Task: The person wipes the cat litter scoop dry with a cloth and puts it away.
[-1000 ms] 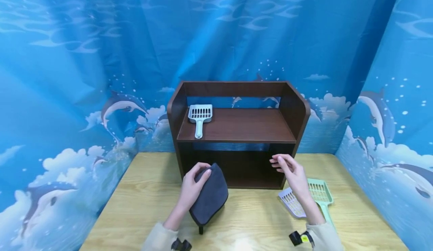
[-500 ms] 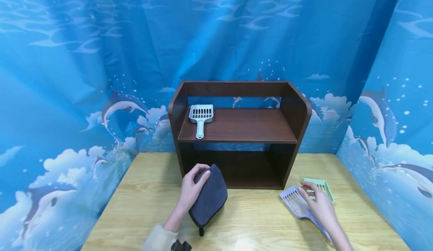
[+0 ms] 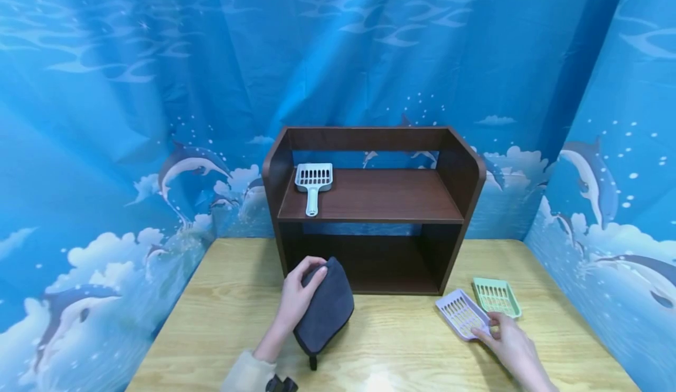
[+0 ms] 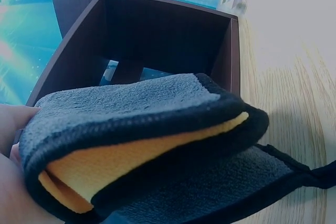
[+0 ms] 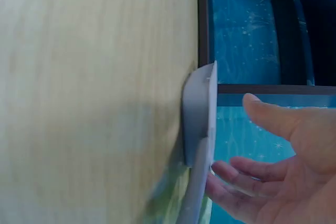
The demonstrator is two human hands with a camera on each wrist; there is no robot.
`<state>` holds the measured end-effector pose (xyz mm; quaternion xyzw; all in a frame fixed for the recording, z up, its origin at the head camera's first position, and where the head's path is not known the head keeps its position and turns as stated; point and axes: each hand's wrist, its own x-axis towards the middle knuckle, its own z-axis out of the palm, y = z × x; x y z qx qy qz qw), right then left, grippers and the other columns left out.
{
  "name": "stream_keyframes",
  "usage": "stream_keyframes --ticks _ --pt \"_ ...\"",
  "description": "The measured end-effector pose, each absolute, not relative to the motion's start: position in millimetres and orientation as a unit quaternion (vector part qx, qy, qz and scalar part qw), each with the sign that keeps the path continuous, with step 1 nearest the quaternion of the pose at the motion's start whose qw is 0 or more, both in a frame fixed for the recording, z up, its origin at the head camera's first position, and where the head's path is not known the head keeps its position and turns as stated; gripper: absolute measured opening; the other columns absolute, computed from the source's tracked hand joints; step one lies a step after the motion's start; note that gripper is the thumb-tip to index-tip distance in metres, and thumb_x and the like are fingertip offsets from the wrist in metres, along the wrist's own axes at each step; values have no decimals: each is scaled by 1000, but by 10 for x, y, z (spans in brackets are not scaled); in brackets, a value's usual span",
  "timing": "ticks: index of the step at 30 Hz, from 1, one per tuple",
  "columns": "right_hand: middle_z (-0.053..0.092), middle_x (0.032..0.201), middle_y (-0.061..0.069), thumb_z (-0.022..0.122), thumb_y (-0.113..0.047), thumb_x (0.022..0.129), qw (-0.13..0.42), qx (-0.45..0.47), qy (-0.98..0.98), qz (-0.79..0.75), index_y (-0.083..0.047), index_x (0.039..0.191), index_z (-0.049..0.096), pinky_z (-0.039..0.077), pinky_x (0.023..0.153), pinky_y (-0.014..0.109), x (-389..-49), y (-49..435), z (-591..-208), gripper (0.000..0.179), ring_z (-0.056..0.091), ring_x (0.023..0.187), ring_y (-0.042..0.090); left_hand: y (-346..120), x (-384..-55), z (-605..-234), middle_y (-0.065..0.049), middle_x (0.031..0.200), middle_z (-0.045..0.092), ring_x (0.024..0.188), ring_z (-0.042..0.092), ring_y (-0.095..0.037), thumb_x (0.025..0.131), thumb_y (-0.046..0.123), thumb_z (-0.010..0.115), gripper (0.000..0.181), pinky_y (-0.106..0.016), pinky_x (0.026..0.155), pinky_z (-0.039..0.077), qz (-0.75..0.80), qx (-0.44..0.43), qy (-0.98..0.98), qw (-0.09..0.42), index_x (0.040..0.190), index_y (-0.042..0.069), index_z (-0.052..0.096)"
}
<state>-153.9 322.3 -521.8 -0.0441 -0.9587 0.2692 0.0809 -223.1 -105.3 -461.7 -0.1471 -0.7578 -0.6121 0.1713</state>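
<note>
My left hand (image 3: pixel 298 298) grips a folded microfibre cloth (image 3: pixel 327 310), dark grey with black edging. In the left wrist view the cloth (image 4: pixel 131 103) bulges in front of the fingers, and its fold shows a yellow-orange inner side. My right hand (image 3: pixel 509 345) is at the neck of a lilac litter scoop (image 3: pixel 461 313) lying on the table; its handle is mostly hidden by the hand. In the right wrist view the right hand's (image 5: pixel 283 166) thumb stands apart from the scoop (image 5: pixel 199 114), while the fingertips are at its edge.
A green litter scoop (image 3: pixel 497 298) lies just behind the lilac one. At the back stands a dark brown two-tier shelf (image 3: pixel 380 195), with a pale blue-grey litter scoop (image 3: pixel 313 181) on its upper left. The wooden table (image 3: pixel 222 316) meets blue dolphin-print curtains.
My right hand has moved from in front of the shelf's right side down and right to the lilac scoop. The left hand and cloth have stayed nearly still.
</note>
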Motion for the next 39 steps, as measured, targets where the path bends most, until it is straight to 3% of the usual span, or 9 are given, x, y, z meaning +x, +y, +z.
stream_keyframes --ticks 9,15,20,23,30,35,39 --pt "67 88 12 83 -20 81 82 -44 -964 249 16 111 57 51 72 46 -1502 3251 -5298 54 63 79 27 -1070 -2211 -4595 -5 106 72 98 65 -18 98 13 67 12 -26 91 48 -614 -135 -760 163 109 8 71" --pt "54 74 3 79 -22 85 57 -70 -964 248 2 90 51 41 62 37 -1487 3266 -5308 37 51 67 20 -1056 -2212 -4595 -12 106 72 98 64 -23 98 5 65 12 -27 91 48 -601 -118 -772 167 109 2 69" --pt "48 66 1 78 -29 85 22 -67 -972 225 -4 80 54 38 59 38 -1482 3299 -5308 35 46 63 21 -1076 -2208 -4592 -8 108 72 101 64 -20 98 10 66 14 -27 93 48 -607 -120 -770 158 111 6 70" --pt "50 67 -1 76 -34 87 1 -65 -973 222 -4 81 58 38 59 36 -1485 3300 -5303 36 45 63 19 -1086 -2212 -4602 -7 108 72 101 64 -20 98 11 66 14 -27 93 48 -607 -122 -769 159 111 7 70" --pt "63 71 1 70 -28 93 -60 -96 -913 391 11 111 53 44 48 28 -1438 3255 -5271 46 54 47 15 -1075 -2219 -4605 -12 106 72 100 64 -24 98 7 64 13 -28 92 48 -599 -118 -774 170 109 3 69" --pt "65 70 3 68 -22 96 -69 -84 -882 458 10 118 49 38 44 24 -1419 3214 -5244 43 43 44 10 -1094 -2218 -4620 -6 107 72 100 64 -20 98 13 67 13 -27 92 48 -609 -124 -767 159 110 8 70" --pt "63 69 3 66 -20 98 -95 -31 -859 502 11 115 50 34 43 20 -1442 3157 -5204 39 40 43 6 -1081 -2196 -4582 -8 107 72 99 64 -21 98 11 66 13 -27 91 48 -612 -125 -764 162 110 6 70"
